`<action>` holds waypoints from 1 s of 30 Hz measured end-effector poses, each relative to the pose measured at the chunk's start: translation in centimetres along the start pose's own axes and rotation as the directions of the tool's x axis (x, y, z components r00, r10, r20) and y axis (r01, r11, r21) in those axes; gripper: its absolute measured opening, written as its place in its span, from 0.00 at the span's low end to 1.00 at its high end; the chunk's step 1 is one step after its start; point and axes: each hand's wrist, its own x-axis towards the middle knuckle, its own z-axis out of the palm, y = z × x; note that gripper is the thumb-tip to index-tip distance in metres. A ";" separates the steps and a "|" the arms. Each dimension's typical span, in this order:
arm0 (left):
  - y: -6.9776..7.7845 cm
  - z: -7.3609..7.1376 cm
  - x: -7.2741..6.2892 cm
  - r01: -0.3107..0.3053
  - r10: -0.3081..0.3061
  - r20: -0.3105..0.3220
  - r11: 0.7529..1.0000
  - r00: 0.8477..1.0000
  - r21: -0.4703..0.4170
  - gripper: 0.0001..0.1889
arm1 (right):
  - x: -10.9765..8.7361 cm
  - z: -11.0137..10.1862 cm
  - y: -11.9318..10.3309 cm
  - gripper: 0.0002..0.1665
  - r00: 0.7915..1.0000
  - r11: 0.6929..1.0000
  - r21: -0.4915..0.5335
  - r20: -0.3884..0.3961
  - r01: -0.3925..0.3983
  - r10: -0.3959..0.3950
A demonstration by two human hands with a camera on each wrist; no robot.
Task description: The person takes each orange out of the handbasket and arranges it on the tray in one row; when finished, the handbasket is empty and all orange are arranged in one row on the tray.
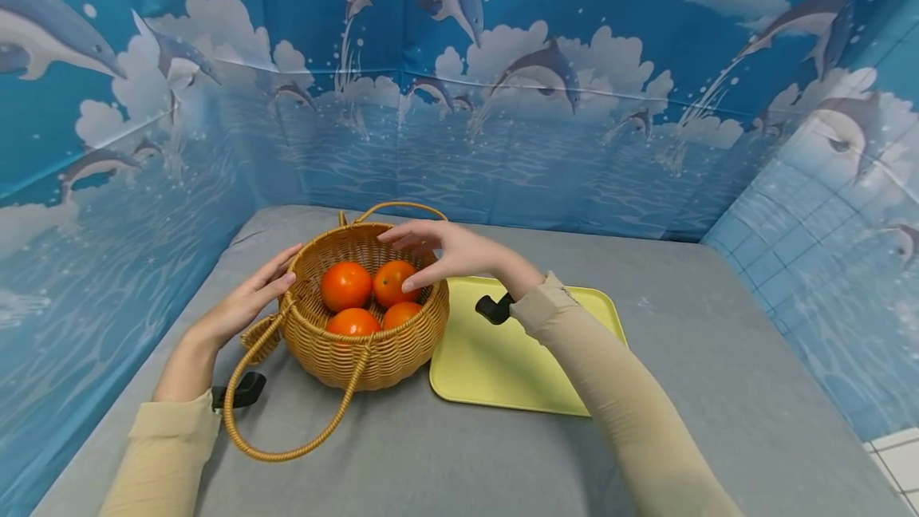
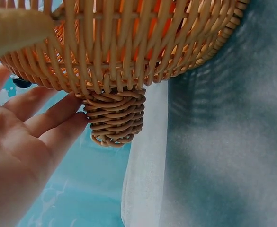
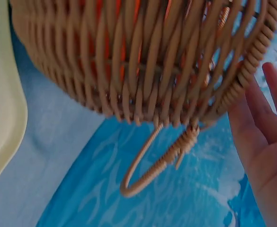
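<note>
A round wicker basket (image 1: 391, 361) stands left of the middle, holding several glossy orange-red fruits (image 1: 346, 286), like tomatoes or persimmons. My left hand (image 1: 247, 300) rests against the basket's left rim with its fingers extended. In the left wrist view, those fingers touch the basket beside a small woven knob (image 2: 113, 118). Over the right part of the opening hovers my right hand (image 1: 452, 250), fingers spread and loosely bent. Its thumb is near the far right fruit (image 1: 393, 282); contact cannot be told. In the right wrist view, this hand (image 3: 266, 146) is beside the rim, holding nothing visible.
A yellow tray (image 1: 495, 373) lies right of the basket on the grey cloth surface (image 1: 696, 357), under the right forearm. One basket handle (image 1: 283, 455) hangs out toward the front left; the other stands at the back. Dolphin-print curtains (image 1: 459, 158) enclose the surface.
</note>
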 end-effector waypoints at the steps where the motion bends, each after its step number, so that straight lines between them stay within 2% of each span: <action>1: 0.0 0.0 0.0 0.001 -0.001 0.000 1.000 1.000 0.000 0.31 | 0.4 0.1 0.0 0.39 1.000 1.000 0.024 0.030 -0.003 0.003; 4: 0.1 0.0 0.0 0.001 -0.001 0.000 1.000 1.000 0.001 0.31 | 1.4 0.3 -0.1 0.40 0.994 0.997 0.069 0.108 -0.023 0.016; 6: 0.1 0.0 0.0 0.002 -0.002 -0.001 1.000 1.000 0.003 0.31 | 1.8 0.3 -0.2 0.40 0.988 0.998 0.059 0.152 -0.038 0.029; 13: 0.2 0.1 0.0 0.009 -0.009 -0.002 1.000 1.000 0.005 0.31 | 3.0 -0.1 -1.9 0.40 0.957 0.996 -0.059 0.277 -0.072 0.086; 19: 0.1 0.1 0.0 0.019 -0.019 -0.010 1.000 1.000 0.008 0.31 | 4.3 0.1 -2.6 0.40 0.941 0.994 -0.081 0.322 -0.076 0.099; 26: 0.1 0.2 0.0 0.036 -0.036 -0.009 0.999 0.999 0.007 0.31 | 5.4 1.6 -1.5 0.37 0.921 0.991 -0.064 0.364 -0.121 0.136; 30: 0.2 0.1 0.1 0.038 -0.038 -0.016 0.999 0.999 0.012 0.32 | 5.8 2.5 -1.1 0.38 0.905 0.983 -0.127 0.389 -0.131 0.171</action>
